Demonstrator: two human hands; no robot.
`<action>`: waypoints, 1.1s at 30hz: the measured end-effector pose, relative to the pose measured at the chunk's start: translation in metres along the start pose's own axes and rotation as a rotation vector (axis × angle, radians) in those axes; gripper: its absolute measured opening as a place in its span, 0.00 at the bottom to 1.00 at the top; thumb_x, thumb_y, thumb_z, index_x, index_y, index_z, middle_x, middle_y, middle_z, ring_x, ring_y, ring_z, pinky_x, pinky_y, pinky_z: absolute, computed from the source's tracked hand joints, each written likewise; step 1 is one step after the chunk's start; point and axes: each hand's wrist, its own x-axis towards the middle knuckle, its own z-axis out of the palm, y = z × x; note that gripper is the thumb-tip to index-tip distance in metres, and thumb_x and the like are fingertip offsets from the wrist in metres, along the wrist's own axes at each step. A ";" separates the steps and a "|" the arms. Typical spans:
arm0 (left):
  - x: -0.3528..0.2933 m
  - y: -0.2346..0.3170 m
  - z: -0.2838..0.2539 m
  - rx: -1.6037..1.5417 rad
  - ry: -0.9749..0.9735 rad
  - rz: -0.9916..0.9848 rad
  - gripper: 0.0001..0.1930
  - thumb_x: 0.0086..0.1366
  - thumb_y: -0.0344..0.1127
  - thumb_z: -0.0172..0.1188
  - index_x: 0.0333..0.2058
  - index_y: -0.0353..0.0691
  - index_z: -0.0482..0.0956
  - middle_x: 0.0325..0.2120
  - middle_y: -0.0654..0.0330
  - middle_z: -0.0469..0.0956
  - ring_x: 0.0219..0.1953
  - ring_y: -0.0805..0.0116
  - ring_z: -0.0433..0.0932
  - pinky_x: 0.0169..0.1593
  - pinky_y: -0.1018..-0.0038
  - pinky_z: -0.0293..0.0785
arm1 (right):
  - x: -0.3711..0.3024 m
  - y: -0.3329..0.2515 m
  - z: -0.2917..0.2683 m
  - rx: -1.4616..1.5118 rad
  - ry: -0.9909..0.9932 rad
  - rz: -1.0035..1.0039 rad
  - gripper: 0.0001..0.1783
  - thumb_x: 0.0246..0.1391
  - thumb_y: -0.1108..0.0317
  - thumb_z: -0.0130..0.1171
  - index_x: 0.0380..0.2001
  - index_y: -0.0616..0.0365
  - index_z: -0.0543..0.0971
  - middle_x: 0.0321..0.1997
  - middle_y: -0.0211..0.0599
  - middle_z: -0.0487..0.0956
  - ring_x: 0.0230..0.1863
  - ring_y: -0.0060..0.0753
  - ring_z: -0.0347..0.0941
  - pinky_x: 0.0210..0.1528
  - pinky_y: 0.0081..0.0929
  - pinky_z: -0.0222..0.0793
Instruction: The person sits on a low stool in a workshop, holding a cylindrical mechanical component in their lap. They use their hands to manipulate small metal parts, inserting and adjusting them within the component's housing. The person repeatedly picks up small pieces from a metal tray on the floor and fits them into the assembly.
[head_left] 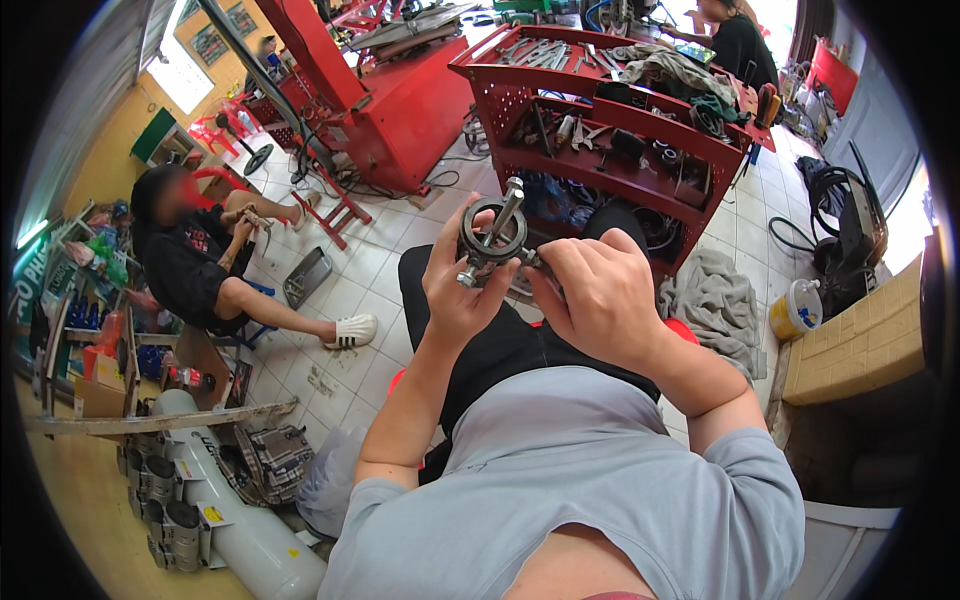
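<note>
Above my lap I hold a dark metal ring tool (492,250) with a thick bolt (506,212) standing up through its middle. Smaller bolts stick out from its rim, one (466,276) at the lower left. My left hand (456,290) wraps round the ring from the left, thumb on the near side. Pinched together at the ring's right side, the fingers of my right hand (598,290) grip a bolt (531,257) that sticks out there; its outer end is hidden by them.
Just ahead stands a red tool trolley (610,174) with wrenches (545,52) and rags on top. A person (205,250) sits at the left near a metal tray (307,277). Grey cloth (715,308) and a white bucket (797,310) are at my right. A white cylinder tank (240,515) lies at lower left.
</note>
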 end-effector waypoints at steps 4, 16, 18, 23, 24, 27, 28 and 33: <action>-0.001 0.001 0.001 -0.006 0.018 -0.004 0.21 0.55 0.24 0.66 0.47 0.39 0.70 0.52 0.31 0.67 0.47 0.47 0.78 0.45 0.63 0.79 | 0.000 0.000 0.000 -0.008 -0.041 -0.009 0.12 0.48 0.67 0.62 0.23 0.54 0.67 0.15 0.28 0.66 0.15 0.30 0.64 0.24 0.28 0.53; -0.002 0.008 0.002 -0.037 0.025 -0.119 0.10 0.54 0.23 0.65 0.35 0.28 0.78 0.48 0.41 0.73 0.43 0.55 0.80 0.44 0.71 0.77 | 0.000 0.007 0.005 0.094 -0.028 0.006 0.12 0.46 0.65 0.64 0.27 0.55 0.69 0.15 0.28 0.67 0.15 0.31 0.65 0.23 0.28 0.54; -0.007 0.008 0.003 -0.052 0.032 -0.195 0.09 0.55 0.23 0.65 0.35 0.27 0.78 0.46 0.44 0.74 0.41 0.59 0.80 0.43 0.74 0.76 | 0.002 0.008 0.003 0.191 -0.013 0.061 0.16 0.44 0.63 0.66 0.33 0.55 0.71 0.15 0.28 0.68 0.15 0.30 0.66 0.23 0.27 0.54; -0.013 0.010 0.005 -0.411 0.165 -0.469 0.10 0.58 0.24 0.64 0.38 0.29 0.77 0.41 0.54 0.78 0.39 0.71 0.77 0.43 0.77 0.73 | 0.005 0.011 -0.003 0.591 -0.051 0.204 0.28 0.44 0.62 0.68 0.50 0.55 0.72 0.14 0.27 0.67 0.15 0.25 0.64 0.22 0.24 0.58; -0.014 0.010 0.004 -0.468 0.185 -0.504 0.10 0.59 0.24 0.64 0.40 0.30 0.76 0.39 0.55 0.78 0.39 0.73 0.76 0.43 0.77 0.72 | 0.004 0.012 -0.004 0.703 -0.140 0.251 0.29 0.45 0.63 0.68 0.51 0.54 0.71 0.14 0.28 0.66 0.16 0.24 0.63 0.22 0.24 0.58; -0.011 0.006 0.004 -0.467 0.214 -0.453 0.10 0.60 0.23 0.62 0.41 0.30 0.76 0.38 0.57 0.79 0.39 0.74 0.76 0.43 0.79 0.71 | 0.003 0.016 -0.004 0.919 -0.385 0.362 0.30 0.47 0.66 0.66 0.55 0.56 0.69 0.16 0.28 0.68 0.17 0.19 0.64 0.22 0.20 0.60; -0.010 0.004 0.004 -0.466 0.224 -0.433 0.10 0.60 0.23 0.62 0.41 0.30 0.75 0.37 0.57 0.79 0.39 0.74 0.76 0.42 0.80 0.71 | 0.002 0.020 -0.002 0.909 -0.445 0.375 0.31 0.48 0.67 0.66 0.56 0.58 0.68 0.17 0.27 0.70 0.19 0.17 0.67 0.22 0.18 0.61; -0.010 0.008 0.003 -0.474 0.219 -0.440 0.11 0.59 0.22 0.63 0.41 0.30 0.75 0.38 0.57 0.78 0.39 0.74 0.76 0.43 0.79 0.71 | 0.008 0.018 -0.008 1.067 -0.384 0.403 0.28 0.51 0.69 0.64 0.55 0.61 0.69 0.18 0.25 0.73 0.21 0.12 0.68 0.23 0.14 0.60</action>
